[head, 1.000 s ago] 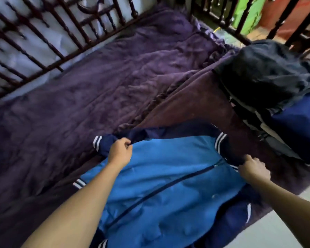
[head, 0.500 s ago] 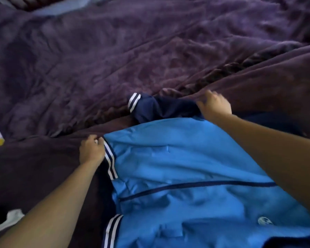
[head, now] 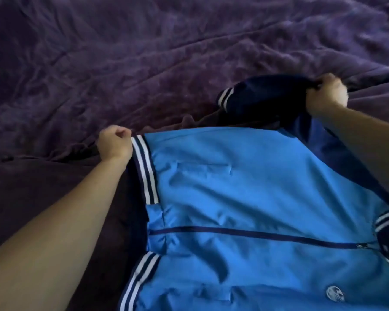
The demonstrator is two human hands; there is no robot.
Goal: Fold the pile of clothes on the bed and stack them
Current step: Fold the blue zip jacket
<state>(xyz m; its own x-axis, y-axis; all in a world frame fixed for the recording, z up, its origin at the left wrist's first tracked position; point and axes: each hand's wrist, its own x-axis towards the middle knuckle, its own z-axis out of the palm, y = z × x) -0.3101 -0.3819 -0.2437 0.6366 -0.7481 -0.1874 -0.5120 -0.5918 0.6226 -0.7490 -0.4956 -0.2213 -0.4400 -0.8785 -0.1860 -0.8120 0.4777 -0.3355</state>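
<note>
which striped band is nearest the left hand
The upper hem band, above the zip, touching the left hand; the lower hem band and sleeve cuff are farther.

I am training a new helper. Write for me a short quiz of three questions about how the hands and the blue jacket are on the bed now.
1. True or false: the left hand and the right hand both grip the blue jacket.
2. Which part does the left hand grip? A) the striped hem band B) the zipper pull C) the round logo
3. Fill in the gap: the jacket lies on a ___ blanket.

Key: 1 true; 2 A; 3 purple.
</note>
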